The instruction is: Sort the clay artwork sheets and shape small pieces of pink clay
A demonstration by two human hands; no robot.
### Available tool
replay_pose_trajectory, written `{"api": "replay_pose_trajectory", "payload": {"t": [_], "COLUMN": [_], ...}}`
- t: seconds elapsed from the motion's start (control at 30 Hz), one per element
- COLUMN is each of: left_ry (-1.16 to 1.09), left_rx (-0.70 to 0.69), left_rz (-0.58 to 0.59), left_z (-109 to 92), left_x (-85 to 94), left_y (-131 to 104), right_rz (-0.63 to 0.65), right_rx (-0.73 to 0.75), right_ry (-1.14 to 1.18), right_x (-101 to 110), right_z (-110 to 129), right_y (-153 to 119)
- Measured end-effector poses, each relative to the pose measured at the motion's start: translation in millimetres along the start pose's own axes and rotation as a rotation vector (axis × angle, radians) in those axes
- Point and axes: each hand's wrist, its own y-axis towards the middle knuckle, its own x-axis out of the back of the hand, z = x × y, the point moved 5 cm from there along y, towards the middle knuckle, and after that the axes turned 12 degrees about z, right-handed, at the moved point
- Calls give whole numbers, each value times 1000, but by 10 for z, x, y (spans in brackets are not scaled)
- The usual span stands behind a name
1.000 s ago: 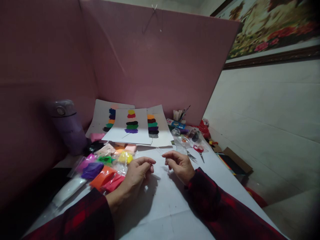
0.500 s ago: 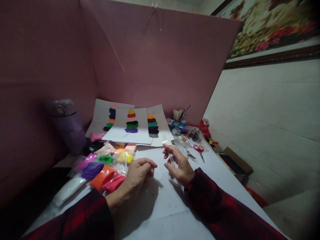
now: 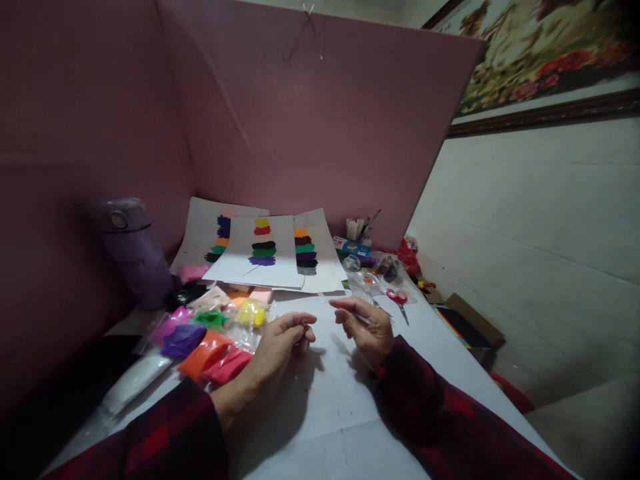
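Clear plastic fork (image 3: 323, 295) tipped lower since half a second ago, pinched in right hand (image 3: 367, 328), prongs near three colour-striped sheets (image 3: 280, 263). Left hand (image 3: 283, 339): fingertips together, contents unclear; clay packets (image 3: 207, 353) beside it. One pair of scissors (image 3: 399, 298) beyond right hand.

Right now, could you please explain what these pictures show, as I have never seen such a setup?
There is no machine: a person works bare-handed, filmed by one head-worn camera looking forward and down. The right hand holds a thin clear tool; I cannot tell whether the left hand, fingers curled, holds anything. On the white surface lie bags of coloured material to the left, sheets with colour bands behind, and red-handled scissors to the right. A purple bottle stands far left.
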Motion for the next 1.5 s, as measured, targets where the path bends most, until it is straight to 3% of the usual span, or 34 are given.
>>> {"api": "replay_pose_trajectory", "payload": {"t": [0.43, 0.7, 0.87, 1.23, 1.5], "left_ry": [48, 151, 153, 184, 173], "left_rx": [-4, 35, 17, 76, 110], "left_rz": [91, 95, 119, 75, 25], "left_z": [13, 7, 25, -4, -10], "left_x": [-28, -19, 3, -3, -25], "left_y": [-8, -5, 9, -8, -16], "right_rz": [-48, 21, 22, -31, -43], "right_rx": [-154, 37, -10, 9, -125], "right_ry": [123, 103, 196, -105, 36], "right_x": [-22, -25, -58, 47, 14], "right_z": [-26, -39, -106, 109, -1], "right_y": [-23, 1, -6, 26, -5]}}
